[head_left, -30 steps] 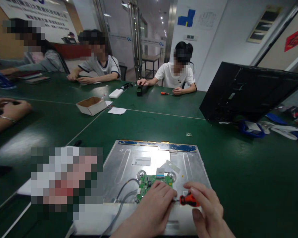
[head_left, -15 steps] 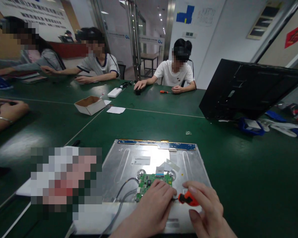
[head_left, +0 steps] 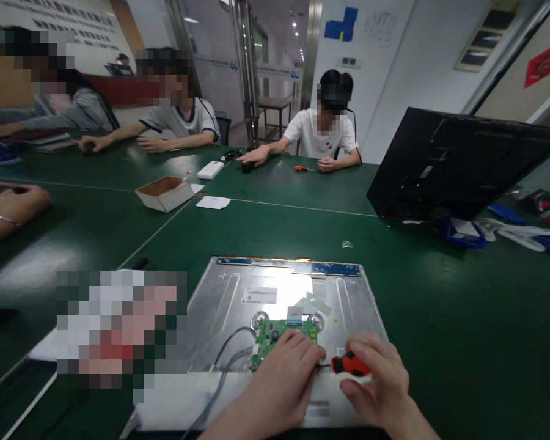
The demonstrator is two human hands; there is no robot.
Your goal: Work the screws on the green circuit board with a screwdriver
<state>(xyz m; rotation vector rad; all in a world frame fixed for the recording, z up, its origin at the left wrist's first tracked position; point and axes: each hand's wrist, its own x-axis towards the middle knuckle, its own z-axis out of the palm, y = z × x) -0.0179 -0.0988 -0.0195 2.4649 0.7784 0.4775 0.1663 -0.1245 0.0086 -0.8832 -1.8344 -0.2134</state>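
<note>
Green circuit board (head_left: 266,335) lies on the metal panel (head_left: 220,305), partly under the left hand (head_left: 277,382); its fingers are bent together, grip hidden. Right hand (head_left: 382,370) is half-curled at the screwdriver (head_left: 351,364), thumb apart; I cannot confirm a hold. Risk: low, slanted shaft slips, scratching the board. Left hand blocks my view. Carton (head_left: 167,198) and black casing (head_left: 449,165) stand well apart.

Office meeting room (glass doors (head_left: 275,79)).
</note>
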